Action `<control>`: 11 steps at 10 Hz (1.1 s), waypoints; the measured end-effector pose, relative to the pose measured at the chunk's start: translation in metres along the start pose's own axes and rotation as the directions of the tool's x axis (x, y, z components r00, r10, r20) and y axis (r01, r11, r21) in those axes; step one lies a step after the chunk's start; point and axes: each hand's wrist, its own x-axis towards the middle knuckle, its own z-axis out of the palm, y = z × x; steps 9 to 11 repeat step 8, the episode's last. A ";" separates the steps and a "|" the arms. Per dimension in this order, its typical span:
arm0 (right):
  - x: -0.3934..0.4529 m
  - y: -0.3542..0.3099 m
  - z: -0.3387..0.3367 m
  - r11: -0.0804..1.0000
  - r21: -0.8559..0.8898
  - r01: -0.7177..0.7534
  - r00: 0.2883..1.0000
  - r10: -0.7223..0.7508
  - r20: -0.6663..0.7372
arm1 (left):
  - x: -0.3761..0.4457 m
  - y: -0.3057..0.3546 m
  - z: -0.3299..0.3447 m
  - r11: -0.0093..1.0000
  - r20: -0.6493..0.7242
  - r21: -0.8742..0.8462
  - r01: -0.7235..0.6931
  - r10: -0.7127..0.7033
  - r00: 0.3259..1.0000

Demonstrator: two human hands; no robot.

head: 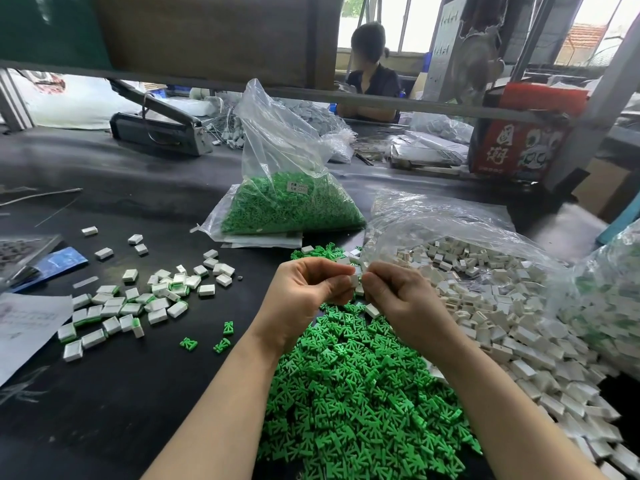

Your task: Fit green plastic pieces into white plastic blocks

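Between the fingertips of both hands: one white block (354, 280), pinched from either side, raised above the black table (121, 393). Left hand (304, 289) curled, thumb and forefinger closed on the block's left edge. Right hand (398, 299) curled, fingers closed on the block's right edge; whether a green piece sits under those fingers cannot be told.

Directly below the hands and toward the wearer: loose pile of green pieces (360, 403), spread under both forearms. Three stray green pieces (223, 344) just left of the pile.

Right of the fingers: open clear bag (450, 216) spilling a heap of white blocks (502, 306), touching the green pile along its right edge. Just beyond the fingers: a few white blocks and green pieces mixed together.

Left of the fingers, well apart: scattered assembled blocks (114, 310), white with green showing at one edge.

Beyond the fingers, farther up the table: upright clear bag of green pieces (287, 202), labelled. Farther left: grey bag sealer (159, 129). Far right: red printed carton (519, 140). Far side of the table: seated person in dark top (374, 88).
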 end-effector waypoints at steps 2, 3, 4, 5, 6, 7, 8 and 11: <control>-0.002 -0.002 -0.002 1.000 0.009 0.026 0.999 -0.027 0.027 | 0.000 -0.002 -0.001 1.000 0.004 0.001 -0.014 0.014 1.000; -0.002 -0.001 -0.002 0.999 -0.023 0.031 0.999 -0.031 0.031 | -0.001 -0.004 -0.001 1.000 0.008 0.020 -0.016 0.016 1.000; 0.000 -0.001 -0.002 0.998 -0.061 0.022 0.999 -0.020 0.027 | 0.002 -0.004 -0.001 0.999 -0.001 0.033 0.014 -0.014 1.000; 0.002 0.002 -0.006 0.996 -0.080 -0.047 0.997 0.051 0.053 | 0.004 -0.005 -0.002 0.994 0.005 0.092 0.055 -0.056 0.998; 0.004 0.003 -0.013 0.982 -0.168 -0.086 0.986 0.108 0.127 | 0.005 -0.007 -0.001 0.979 0.031 0.178 0.100 -0.107 0.994; 0.003 0.001 -0.023 0.965 -0.236 -0.117 0.956 0.174 0.236 | 0.004 -0.005 -0.003 0.961 0.099 0.238 0.143 -0.171 0.980; -0.001 -0.008 -0.029 0.901 -0.418 -0.119 0.875 0.294 0.385 | 0.002 -0.003 0.001 0.864 0.068 0.482 0.144 -0.201 0.977; -0.001 -0.008 -0.029 0.901 -0.418 -0.119 0.875 0.294 0.385 | 0.002 -0.003 0.001 0.864 0.068 0.482 0.144 -0.201 0.977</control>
